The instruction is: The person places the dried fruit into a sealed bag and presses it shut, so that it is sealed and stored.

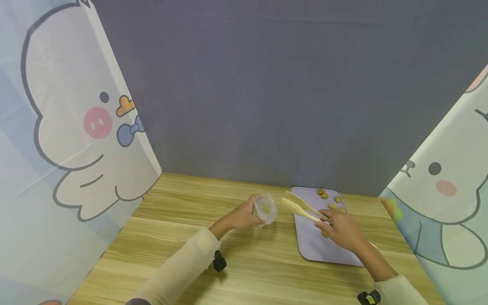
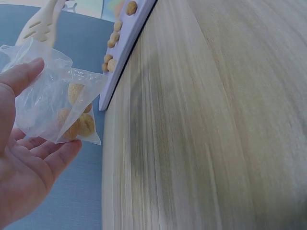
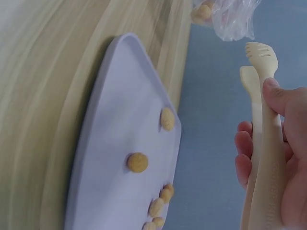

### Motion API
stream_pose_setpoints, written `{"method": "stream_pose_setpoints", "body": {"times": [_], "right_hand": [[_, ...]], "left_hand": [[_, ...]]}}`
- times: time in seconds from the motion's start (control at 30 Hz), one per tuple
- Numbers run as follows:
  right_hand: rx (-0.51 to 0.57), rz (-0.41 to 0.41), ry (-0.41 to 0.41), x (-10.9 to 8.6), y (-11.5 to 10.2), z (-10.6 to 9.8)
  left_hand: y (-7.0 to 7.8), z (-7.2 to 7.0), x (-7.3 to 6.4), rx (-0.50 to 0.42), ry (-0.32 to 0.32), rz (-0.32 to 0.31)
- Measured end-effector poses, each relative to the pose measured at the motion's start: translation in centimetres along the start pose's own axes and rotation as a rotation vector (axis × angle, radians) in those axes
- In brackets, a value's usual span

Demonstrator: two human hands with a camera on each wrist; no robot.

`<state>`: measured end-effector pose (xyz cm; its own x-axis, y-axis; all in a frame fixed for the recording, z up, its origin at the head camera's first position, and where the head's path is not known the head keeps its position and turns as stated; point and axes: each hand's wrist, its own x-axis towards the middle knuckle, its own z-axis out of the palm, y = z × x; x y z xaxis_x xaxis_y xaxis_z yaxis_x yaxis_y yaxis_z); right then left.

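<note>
A clear plastic bag (image 1: 265, 208) is held up above the table by my left hand (image 1: 243, 214), its round mouth open. Through its side in the left wrist view, several brown, walnut-like pieces (image 2: 86, 125) show at the bottom. My right hand (image 1: 345, 231) grips cream-coloured tongs (image 1: 295, 207) by their arms. The tongs' heads, one slotted, stand slightly apart just right of the bag's mouth; I see nothing between them. Beneath the right hand lies a pale lilac tray (image 1: 312, 243) with several more brown pieces (image 3: 137, 163) scattered on it.
The wooden table (image 1: 171, 237) runs up to a grey-blue partition (image 1: 244, 93) behind. Cartoon-printed panels (image 1: 72, 140) stand on the left and right. Most pieces on the tray sit towards its far right edge. A small black device hangs at each wrist.
</note>
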<state>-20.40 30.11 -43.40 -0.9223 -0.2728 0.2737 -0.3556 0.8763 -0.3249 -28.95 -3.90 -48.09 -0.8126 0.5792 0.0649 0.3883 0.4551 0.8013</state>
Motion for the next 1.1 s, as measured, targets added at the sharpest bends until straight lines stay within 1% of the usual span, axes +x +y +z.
{"method": "stream_pose_setpoints", "body": {"times": [0.2, 0.33, 0.43, 0.53, 0.63, 0.87, 0.97, 1.1], "right_hand": [[0.011, -0.031, 0.019, -0.6, 0.9, 0.1], [-0.024, -0.043, 0.032, -1.1, 1.6, 0.1], [-0.048, -0.030, 0.030, -1.7, 2.1, 0.2], [-0.050, 0.002, 0.013, -2.3, 2.7, 0.4], [-0.060, 0.014, 0.011, -3.0, 3.2, 0.6], [-0.091, 0.028, 0.016, -3.9, 3.9, 1.1], [-0.099, 0.041, 0.021, -4.2, 4.3, 1.0], [-0.127, 0.043, 0.032, -4.7, 4.9, 0.6]], "left_hand": [[-0.2, -0.1, 0.0, -0.009, 0.003, 0.019], [-0.3, -0.2, -0.1, -0.013, 0.003, 0.013], [-0.3, -0.2, -0.1, -0.008, 0.004, 0.006], [-0.4, -0.2, -0.2, 0.005, 0.007, 0.006], [-0.3, -0.2, -0.2, 0.015, 0.010, 0.004], [-0.3, -0.4, -0.3, -0.007, 0.000, -0.005], [-0.3, -0.4, -0.4, -0.017, -0.003, -0.001], [-0.4, -0.6, -0.4, -0.014, -0.002, 0.019]]}}
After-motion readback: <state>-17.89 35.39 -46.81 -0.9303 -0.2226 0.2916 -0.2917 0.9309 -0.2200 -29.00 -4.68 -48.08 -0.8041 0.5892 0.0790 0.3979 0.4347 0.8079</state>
